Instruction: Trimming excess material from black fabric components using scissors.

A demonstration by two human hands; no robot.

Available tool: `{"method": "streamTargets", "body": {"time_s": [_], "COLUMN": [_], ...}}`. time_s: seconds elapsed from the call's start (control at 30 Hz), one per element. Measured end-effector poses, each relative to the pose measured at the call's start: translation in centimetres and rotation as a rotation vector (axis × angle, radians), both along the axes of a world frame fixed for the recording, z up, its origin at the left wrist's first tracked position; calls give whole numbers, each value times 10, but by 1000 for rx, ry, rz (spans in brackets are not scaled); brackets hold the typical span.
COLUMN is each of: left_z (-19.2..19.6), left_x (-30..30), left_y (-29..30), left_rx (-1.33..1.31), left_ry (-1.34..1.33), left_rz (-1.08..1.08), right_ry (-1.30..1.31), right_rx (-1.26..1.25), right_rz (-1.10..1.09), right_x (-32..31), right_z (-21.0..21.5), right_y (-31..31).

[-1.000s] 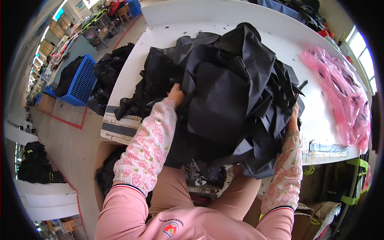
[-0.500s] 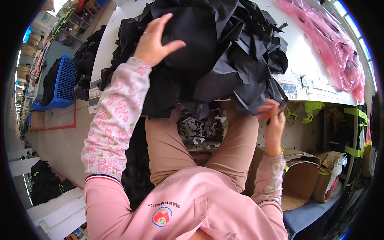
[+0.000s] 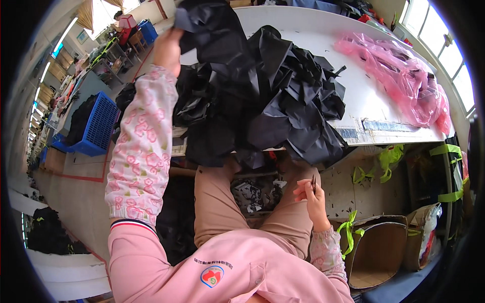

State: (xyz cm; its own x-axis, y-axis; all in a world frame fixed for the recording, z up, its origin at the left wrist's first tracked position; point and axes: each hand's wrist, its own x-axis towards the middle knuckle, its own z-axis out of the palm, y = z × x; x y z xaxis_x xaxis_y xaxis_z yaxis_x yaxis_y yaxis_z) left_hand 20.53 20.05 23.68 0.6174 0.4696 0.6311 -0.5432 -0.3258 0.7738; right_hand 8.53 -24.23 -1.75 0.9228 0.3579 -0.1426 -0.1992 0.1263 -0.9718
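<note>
A heap of black fabric pieces (image 3: pixel 303 101) covers the near middle of the white table and hangs over its front edge. At the far left my left hand (image 3: pixel 168 49) is closed on the raised edge of a black fabric piece (image 3: pixel 214 38), which stretches from the fingers back into the heap. My right hand (image 3: pixel 312 198) is over my right thigh, apart from the fabric. Its fingers are closed around small dark thread snips (image 3: pixel 313 184), whose narrow points stick up. The handle part is hidden by the fingers.
A crumpled pink plastic bag (image 3: pixel 399 76) lies on the white table (image 3: pixel 303 22) at the right. Cardboard boxes (image 3: pixel 379 252) stand low at the right, near green ribbon strips (image 3: pixel 390 161). At the left is a blue crate (image 3: pixel 101 123). A person (image 3: pixel 127 25) is far off at upper left.
My left hand was open over the heap; now it grips a black fabric piece, raised toward the far left. My right hand has moved from the heap's front edge down over my thigh.
</note>
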Motion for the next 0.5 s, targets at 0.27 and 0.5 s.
{"method": "streamTargets", "body": {"time_s": [0.27,0.5], "left_z": [72,-70], "left_x": [-148,-275], "left_y": [-70,-186], "left_rx": [-139,32], "left_ry": [-238,277], "left_rz": [-178,-736], "right_ry": [-95,244], "right_rx": [59,640], "right_rz": [172,362], "right_x": [-12,-27], "right_z": [45,95], "right_y": [60,166]}}
